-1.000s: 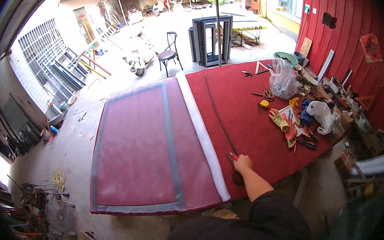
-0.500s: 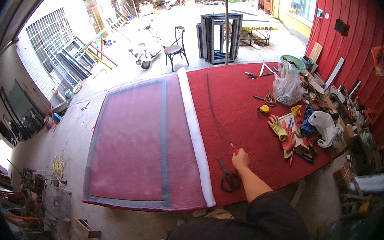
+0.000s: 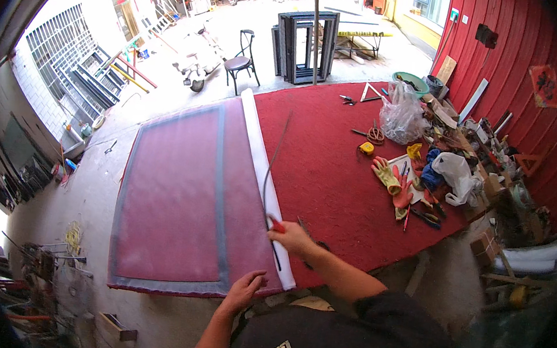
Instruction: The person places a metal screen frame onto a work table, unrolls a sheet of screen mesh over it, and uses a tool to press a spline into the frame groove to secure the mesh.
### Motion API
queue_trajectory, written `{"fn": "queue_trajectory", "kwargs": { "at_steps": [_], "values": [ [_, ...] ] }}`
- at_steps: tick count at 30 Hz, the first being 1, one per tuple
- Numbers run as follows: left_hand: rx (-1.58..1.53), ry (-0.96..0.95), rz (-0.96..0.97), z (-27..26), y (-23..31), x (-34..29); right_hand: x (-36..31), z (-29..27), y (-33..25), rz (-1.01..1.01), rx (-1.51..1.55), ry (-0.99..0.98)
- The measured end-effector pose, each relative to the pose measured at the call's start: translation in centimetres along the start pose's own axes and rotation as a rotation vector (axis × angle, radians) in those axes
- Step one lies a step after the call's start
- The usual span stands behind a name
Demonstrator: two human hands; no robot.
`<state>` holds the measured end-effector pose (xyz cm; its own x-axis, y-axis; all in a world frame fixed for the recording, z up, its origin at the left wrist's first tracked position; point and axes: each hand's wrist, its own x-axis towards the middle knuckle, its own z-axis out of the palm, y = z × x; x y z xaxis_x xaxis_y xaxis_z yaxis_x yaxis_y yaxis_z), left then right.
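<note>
My right hand (image 3: 291,238) is closed on a small red-handled tool (image 3: 276,225) above the white roll of mesh (image 3: 262,166). A long thin dark strip (image 3: 267,180) runs from that hand toward the far side, over the roll; whether it is gripped or part of the tool I cannot tell. My left hand (image 3: 244,290) is at the table's near edge, fingers partly bent and apart, holding nothing. Translucent mesh (image 3: 170,198) spreads left from the roll over a grey rectangular frame (image 3: 220,215). Dark scissors (image 3: 304,227) lie mostly hidden behind my right hand and forearm.
The red-covered table (image 3: 331,172) carries work gloves (image 3: 390,180), a yellow tape measure (image 3: 366,148), pliers (image 3: 347,100) and plastic bags (image 3: 403,115) on its right side. Beyond it stand a chair (image 3: 240,62) and dark window frames (image 3: 306,47). A post (image 3: 315,31) rises at the far edge.
My right hand has moved left from the red cloth to the mesh roll, carrying the red-handled tool and dark strip. My left hand has come into view at the near edge.
</note>
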<state>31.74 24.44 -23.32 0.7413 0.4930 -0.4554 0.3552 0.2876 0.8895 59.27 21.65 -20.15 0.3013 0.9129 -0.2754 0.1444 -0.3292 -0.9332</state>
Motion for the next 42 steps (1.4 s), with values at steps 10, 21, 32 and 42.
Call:
{"fn": "queue_trajectory", "kwargs": {
  "at_steps": [10,21,32,42],
  "values": [
    [0.088,0.035,0.038,1.0,-0.2,-0.7,-3.4,4.9,-0.4,0.002,0.144,0.001],
    [0.426,0.118,0.014,-2.6,-2.1,-6.6,-2.6,3.4,-2.6,0.091,0.439,0.117],
    [0.468,0.216,0.033,-2.3,-1.5,-8.4,-3.5,-1.3,-2.1,0.131,0.511,0.321],
    [0.544,0.326,-0.077,-2.9,-5.0,-11.4,-3.5,-4.1,-1.9,0.04,0.677,0.439]
  ]
}}
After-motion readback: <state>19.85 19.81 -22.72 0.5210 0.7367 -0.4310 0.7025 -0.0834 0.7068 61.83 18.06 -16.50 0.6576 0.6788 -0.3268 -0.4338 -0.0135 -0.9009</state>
